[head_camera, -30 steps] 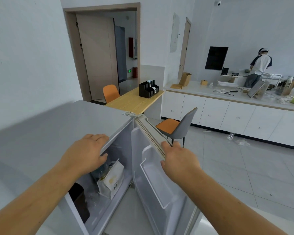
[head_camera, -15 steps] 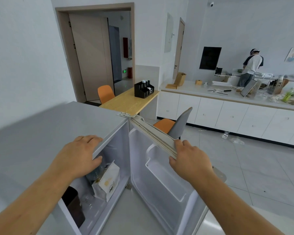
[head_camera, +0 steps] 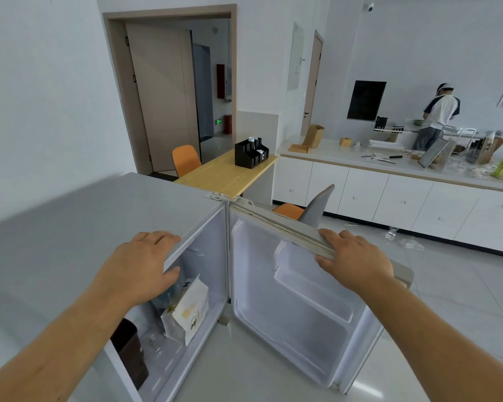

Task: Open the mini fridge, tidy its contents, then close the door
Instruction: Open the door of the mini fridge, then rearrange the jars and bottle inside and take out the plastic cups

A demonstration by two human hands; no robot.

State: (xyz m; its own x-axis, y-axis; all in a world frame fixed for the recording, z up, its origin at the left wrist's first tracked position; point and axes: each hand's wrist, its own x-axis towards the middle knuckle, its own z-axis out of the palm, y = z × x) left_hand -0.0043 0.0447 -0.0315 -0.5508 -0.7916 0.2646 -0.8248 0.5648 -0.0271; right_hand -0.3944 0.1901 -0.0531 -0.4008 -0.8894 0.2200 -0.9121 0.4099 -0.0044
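Two hands on the mini fridge (head_camera: 70, 227): my left hand (head_camera: 140, 268) curls over the front lip of its top, fingers on top and thumb tucked under the edge; my right hand (head_camera: 352, 256) clamps the top edge of the open door (head_camera: 296, 309). Inside, partly hidden by my left hand: one white pouch (head_camera: 188, 310), one clear bottle (head_camera: 164, 295) behind it, one dark container (head_camera: 129, 352) at the front. Beyond the door: grey chair (head_camera: 317, 207), wooden table (head_camera: 227, 175) bearing a black organiser (head_camera: 251, 153), white cabinets (head_camera: 389, 198), a person (head_camera: 439, 114) at the counter. Since a second ago the door has swung wider.
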